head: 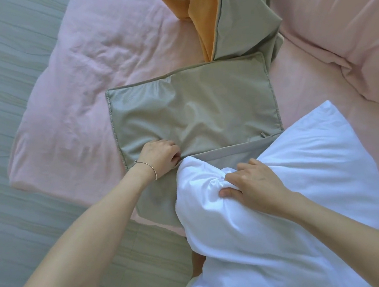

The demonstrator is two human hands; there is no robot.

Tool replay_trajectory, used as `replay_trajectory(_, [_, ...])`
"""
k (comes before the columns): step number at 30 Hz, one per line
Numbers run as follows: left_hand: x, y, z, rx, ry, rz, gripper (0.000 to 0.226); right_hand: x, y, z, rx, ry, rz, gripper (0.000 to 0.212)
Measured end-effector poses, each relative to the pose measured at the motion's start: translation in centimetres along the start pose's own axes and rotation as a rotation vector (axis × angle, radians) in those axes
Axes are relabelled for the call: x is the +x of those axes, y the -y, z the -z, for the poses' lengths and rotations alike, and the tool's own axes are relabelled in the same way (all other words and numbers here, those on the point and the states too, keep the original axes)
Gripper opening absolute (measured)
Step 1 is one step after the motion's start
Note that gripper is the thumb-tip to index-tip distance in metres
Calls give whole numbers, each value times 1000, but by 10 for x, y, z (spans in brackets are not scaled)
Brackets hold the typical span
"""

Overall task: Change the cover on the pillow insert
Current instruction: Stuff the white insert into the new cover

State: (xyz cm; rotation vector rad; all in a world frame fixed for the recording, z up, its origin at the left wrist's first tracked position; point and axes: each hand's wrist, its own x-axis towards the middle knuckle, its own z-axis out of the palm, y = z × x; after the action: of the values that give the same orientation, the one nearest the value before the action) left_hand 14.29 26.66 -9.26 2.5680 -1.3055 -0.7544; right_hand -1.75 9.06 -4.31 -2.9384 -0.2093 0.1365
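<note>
A sage-green pillow cover point(191, 110) lies flat on the pink bed, its open edge toward me. My left hand point(159, 156) grips the upper edge of that opening at its left side. The white pillow insert point(276, 228) lies in front of the opening, one corner touching the cover's mouth. My right hand point(252, 183) grips a bunched fold of the insert near that corner, thumb pressed into the fabric. The lower flap of the cover point(156, 194) spreads out under the insert.
A second green cover with an orange lining point(216, 17) is heaped at the top middle. A pink pillow point(348, 31) lies at the right and a pink duvet point(78, 85) at the left. A grey-green striped floor point(3, 117) runs along the left.
</note>
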Motion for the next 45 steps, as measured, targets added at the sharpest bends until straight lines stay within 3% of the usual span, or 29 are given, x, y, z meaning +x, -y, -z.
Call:
replay_trajectory(4, [2,5,11,-214,26,201,14,-2,-2,5,31,4,0,41])
replay_trajectory(10, [-1,5,38,-587,-59,262,10,5,0,21,196,-112,-35,61])
replay_trajectory(13, [2,2,58,-747,-66,266,24,31,14,37,260,-258,-30,47])
replay_trajectory(15, [1,-1,69,-762,-74,265,23,55,22,34,222,-293,-112,39])
replay_trajectory(20, [-13,-3,71,-736,-191,352,20,91,18,-2,142,-230,-366,33])
replay_trajectory(25, [-15,-25,89,-1007,-224,407,25,84,22,-14,76,-213,-447,33])
replay_trajectory(31, [-32,-47,83,-839,-366,391,19,79,-1,11,347,-337,-752,18])
replay_trajectory(35, [-33,-58,60,-615,-301,278,7,79,-24,14,412,-298,-995,22])
replay_trajectory(40, [-27,-58,42,-351,-372,384,9,80,-30,10,226,-75,-857,41])
replay_trajectory(43, [-28,-54,45,-531,-389,479,9,56,-23,22,179,-203,-666,64])
replay_trajectory(45, [-28,-51,49,-644,-398,534,9,42,-31,38,241,-86,-546,76])
